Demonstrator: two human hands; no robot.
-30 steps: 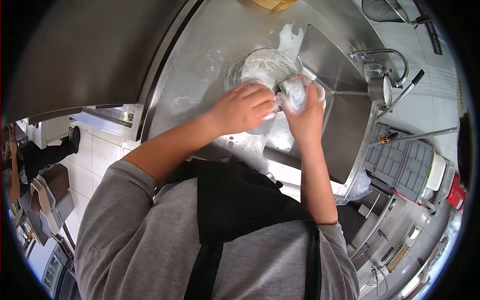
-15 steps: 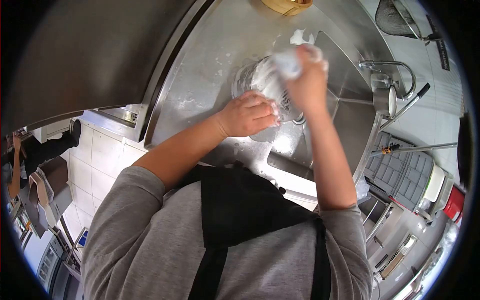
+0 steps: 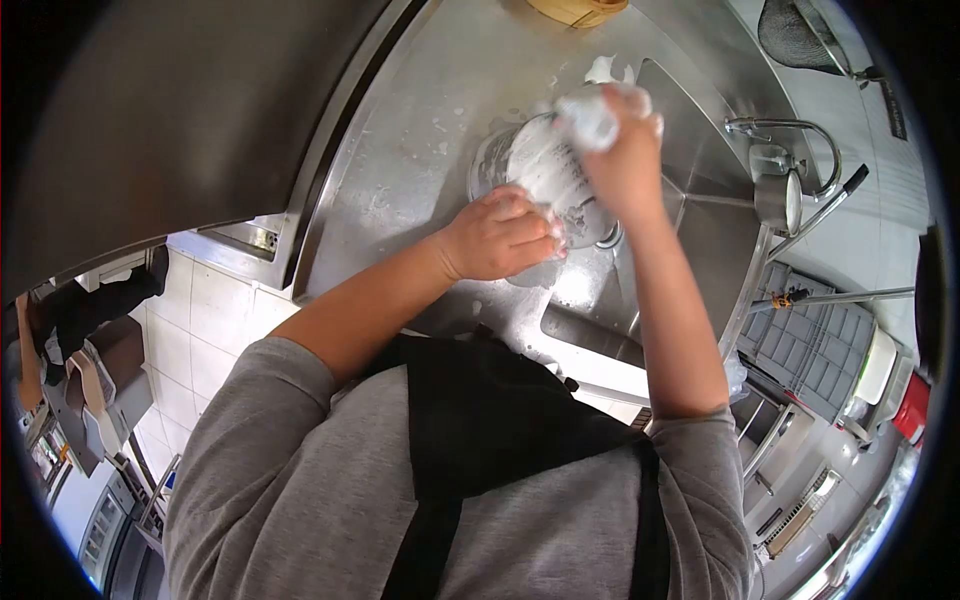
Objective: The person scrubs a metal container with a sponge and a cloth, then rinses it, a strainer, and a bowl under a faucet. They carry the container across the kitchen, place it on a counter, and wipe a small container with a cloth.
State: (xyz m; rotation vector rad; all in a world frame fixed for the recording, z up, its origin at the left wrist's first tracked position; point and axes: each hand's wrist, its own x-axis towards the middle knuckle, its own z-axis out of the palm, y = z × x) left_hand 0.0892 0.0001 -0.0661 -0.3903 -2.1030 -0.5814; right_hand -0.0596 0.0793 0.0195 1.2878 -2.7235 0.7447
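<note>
A round metal vessel (image 3: 548,172), its surface coated in white suds, sits on the steel counter (image 3: 400,150) next to the sink. At its near edge my left hand (image 3: 508,236) is closed, fingers curled over the rim, with foam on the fingertips. My right hand (image 3: 628,160) grips a foamy white scrubbing cloth or sponge (image 3: 590,122) over the vessel's far right side. The cloth is blurred and partly hidden by the fingers.
The steel sink basin (image 3: 705,240) lies to the right, with a curved tap (image 3: 832,160) and a metal pot (image 3: 777,203) behind it. A bamboo steamer (image 3: 580,10) stands at the counter's far edge. Another person's dark-clothed leg (image 3: 110,300) shows at the left.
My right hand and the foamy cloth stay over the vessel's far side, with the foam pattern smeared differently. My left hand keeps its hold on the rim. The whole view has shifted slightly.
</note>
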